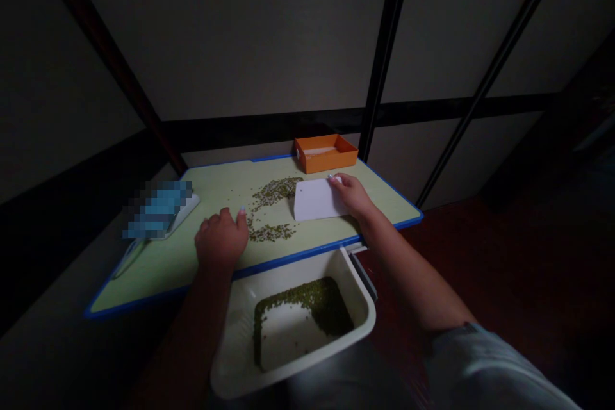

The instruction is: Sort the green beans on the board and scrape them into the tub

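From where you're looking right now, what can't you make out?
In the head view:
Right hand: some fingers hidden behind the white card.
Left hand: its back hides the palm.
Green bits: too small to identify.
Blue item: blurred into squares.
Orange box: front wall hides part of its floor.

One head-worn camera looks forward and down over the table (163,262).
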The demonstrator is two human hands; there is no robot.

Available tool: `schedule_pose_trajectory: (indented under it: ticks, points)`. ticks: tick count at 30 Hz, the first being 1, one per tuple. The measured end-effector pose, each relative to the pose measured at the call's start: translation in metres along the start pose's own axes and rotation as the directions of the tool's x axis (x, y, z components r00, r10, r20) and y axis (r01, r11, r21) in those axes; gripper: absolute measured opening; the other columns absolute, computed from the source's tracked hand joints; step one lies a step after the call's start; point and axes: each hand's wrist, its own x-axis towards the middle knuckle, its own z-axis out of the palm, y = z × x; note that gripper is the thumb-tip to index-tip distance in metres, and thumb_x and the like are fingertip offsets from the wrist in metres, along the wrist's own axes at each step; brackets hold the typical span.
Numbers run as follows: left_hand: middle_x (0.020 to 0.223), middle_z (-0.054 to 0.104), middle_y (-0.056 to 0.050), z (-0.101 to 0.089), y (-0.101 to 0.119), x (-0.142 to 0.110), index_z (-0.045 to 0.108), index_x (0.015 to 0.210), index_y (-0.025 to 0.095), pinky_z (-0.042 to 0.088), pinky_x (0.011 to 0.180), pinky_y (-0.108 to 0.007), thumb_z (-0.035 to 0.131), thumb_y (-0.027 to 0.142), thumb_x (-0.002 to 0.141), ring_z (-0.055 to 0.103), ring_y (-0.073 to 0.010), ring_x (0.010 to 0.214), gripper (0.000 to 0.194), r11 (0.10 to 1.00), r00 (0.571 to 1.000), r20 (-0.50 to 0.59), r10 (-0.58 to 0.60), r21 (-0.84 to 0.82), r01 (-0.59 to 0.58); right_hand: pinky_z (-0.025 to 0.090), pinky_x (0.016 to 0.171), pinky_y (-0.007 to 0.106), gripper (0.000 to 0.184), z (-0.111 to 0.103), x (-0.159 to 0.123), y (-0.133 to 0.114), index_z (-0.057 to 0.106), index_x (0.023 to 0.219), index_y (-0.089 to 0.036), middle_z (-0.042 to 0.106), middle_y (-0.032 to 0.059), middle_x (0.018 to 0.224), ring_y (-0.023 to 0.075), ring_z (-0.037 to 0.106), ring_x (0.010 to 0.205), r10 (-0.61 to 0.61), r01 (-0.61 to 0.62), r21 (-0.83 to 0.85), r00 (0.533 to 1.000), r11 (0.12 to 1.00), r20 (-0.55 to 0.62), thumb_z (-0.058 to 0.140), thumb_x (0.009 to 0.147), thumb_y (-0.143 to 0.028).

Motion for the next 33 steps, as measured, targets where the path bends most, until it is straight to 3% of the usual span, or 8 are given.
schedule_pose_trajectory:
  ticks: [8,16,26,33]
  points:
    - [0.125,0.069,-0.025,0.0,0.001,0.001,0.062,0.128,0.005,0.048,0.1,-0.045,0.023,0.042,0.103,0.063,-0.0361,0.121,0.059,1.0,1.0,0.018,-0.007,-0.004,0.007,0.024,0.053,0.027,0.058,-0.001,-0.008,0.003,0.05,0.065,-0.023,0.046,-0.0054,0.058,0.0107,0.036,0.055,0.09,-0.095,0.04,0.989,0.995,0.113,0.074,0.064,-0.076]
    - [0.125,0.07,-0.025,0.002,0.0,0.0,0.063,0.128,0.006,0.049,0.099,-0.044,0.024,0.042,0.103,0.064,-0.0356,0.12,0.058,1.0,1.0,-0.008,-0.006,0.001,0.006,0.023,0.052,0.028,0.06,-0.005,-0.011,-0.003,0.049,0.062,-0.023,0.044,-0.0053,0.057,0.01,0.034,0.054,0.097,-0.101,0.044,0.992,0.994,0.077,0.076,0.06,-0.077]
    - [0.124,0.07,-0.026,0.0,0.001,-0.001,0.064,0.125,0.004,0.05,0.099,-0.047,0.025,0.042,0.103,0.064,-0.0386,0.121,0.058,1.0,1.0,-0.002,-0.007,-0.007,0.007,0.024,0.052,0.027,0.063,0.001,-0.015,-0.002,0.05,0.065,-0.023,0.046,-0.0054,0.057,0.0104,0.036,0.053,0.086,-0.105,0.108,0.982,0.989,0.166,0.077,0.059,-0.08]
    - [0.125,0.07,-0.026,-0.002,0.002,-0.001,0.064,0.126,0.004,0.05,0.1,-0.047,0.025,0.041,0.103,0.063,-0.0388,0.122,0.059,1.0,1.0,0.014,-0.01,-0.005,0.01,0.023,0.052,0.027,0.059,-0.001,-0.013,-0.002,0.048,0.063,-0.024,0.041,-0.0058,0.057,0.0105,0.034,0.054,0.034,-0.04,0.078,0.996,0.996,0.079,0.075,0.064,-0.076]
